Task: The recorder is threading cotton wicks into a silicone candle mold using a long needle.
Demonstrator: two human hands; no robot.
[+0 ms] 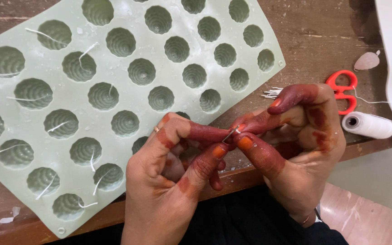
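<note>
One green silicone mould, one red scissors, one thread spool. Your left hand and right hand fingers pinch one wick shut, beside the mould's near edge.

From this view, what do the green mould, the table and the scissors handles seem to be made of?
The mould looks like silicone: matte, pale green, one thin sheet lying slightly wavy, with ribbed cups. The table seems to be wood: brown, with grain lines, scratches and a worn, dull finish. The scissors handles look like plastic: bright red, smooth, slightly glossy. The blades are hidden.
</note>
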